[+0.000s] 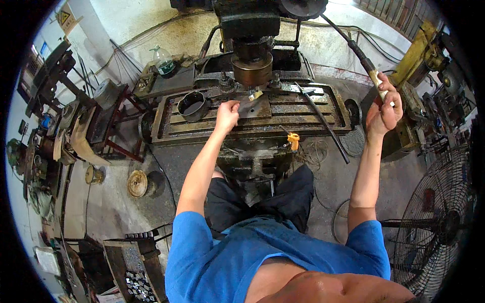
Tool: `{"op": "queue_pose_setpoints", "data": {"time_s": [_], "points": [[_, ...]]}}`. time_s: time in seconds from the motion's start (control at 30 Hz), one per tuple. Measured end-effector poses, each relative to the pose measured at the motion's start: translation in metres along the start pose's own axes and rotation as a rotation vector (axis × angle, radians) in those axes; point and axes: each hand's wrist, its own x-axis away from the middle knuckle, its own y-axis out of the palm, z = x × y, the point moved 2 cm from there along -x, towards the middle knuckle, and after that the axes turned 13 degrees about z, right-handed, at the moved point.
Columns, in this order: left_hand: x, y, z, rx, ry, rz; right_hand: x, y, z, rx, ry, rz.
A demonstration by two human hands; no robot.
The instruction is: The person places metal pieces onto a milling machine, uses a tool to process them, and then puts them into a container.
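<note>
My right hand (385, 107) is raised at the right, its fingers wrapped round the pale grip of a long dark machine lever (361, 54). My left hand (228, 116) is closed over the front of the slotted machine table (174, 132); what its fingers hold, if anything, I cannot make out. Just beyond it a small pale yellow piece (255, 95) shows beneath the round brownish spindle head (251, 69). Left of that hand stands a black pot (192, 107) with dark liquid. A flat grey plate (258, 108) lies on the table to its right.
A long metal bar (326, 123) leans over the table's front right edge. An orange air blow gun (293, 141) hangs in front. A large fan (434, 222) stands at the right, buckets (137, 183) on the left floor, and a tray of small metal pieces (132, 267) at lower left.
</note>
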Motion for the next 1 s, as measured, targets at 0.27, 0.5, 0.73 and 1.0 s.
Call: {"op": "queue_pose_setpoints", "data": {"time_s": [0.27, 0.5, 0.73, 1.0], "points": [[0.006, -0.011, -0.009, 0.179, -0.07, -0.071, 0.012, -0.008, 0.006, -0.03, 0.027, -0.033], [0.007, -0.009, -0.002, 0.123, -0.065, -0.04, 0.02, -0.015, 0.008, 0.015, 0.095, -0.023], [0.008, -0.009, 0.012, 0.065, -0.025, -0.036, 0.013, -0.012, -0.001, 0.075, 0.098, -0.062], [0.007, -0.003, 0.008, 0.059, -0.026, -0.013, 0.002, -0.003, -0.008, 0.105, 0.032, -0.062]]}}
